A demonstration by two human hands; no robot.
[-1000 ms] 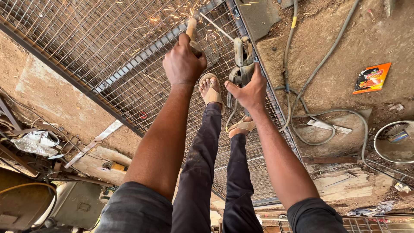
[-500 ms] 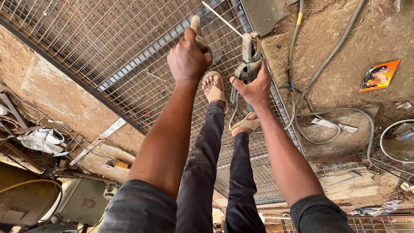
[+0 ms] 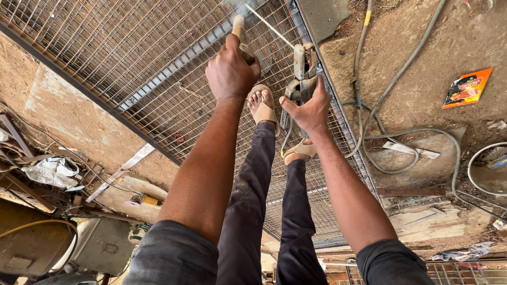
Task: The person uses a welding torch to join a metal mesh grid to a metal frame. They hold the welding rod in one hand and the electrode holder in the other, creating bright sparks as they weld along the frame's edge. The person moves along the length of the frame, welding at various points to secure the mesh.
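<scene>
Scrap corner at left: crumpled plastic (image 3: 50, 171) and a metal box (image 3: 100, 245) on the dirt. My left hand (image 3: 231, 71) is clamped round a pale-handled tool (image 3: 238, 26), head hidden behind my fist, w/ a wisp of smoke near its tip. I stand in open sandals (image 3: 262, 105) on the wire mesh panel (image 3: 137, 58) lying on the ground. My right hand (image 3: 311, 105) is closed on the welding electrode holder (image 3: 302, 71), rod (image 3: 269, 27) angled up-left over the mesh. Risks, as I judge: sparks or slag on bare toes and bare skin; cable (image 3: 391, 105) loops right of the frame could snag a foot; a slipped rod may burn through thin wire
</scene>
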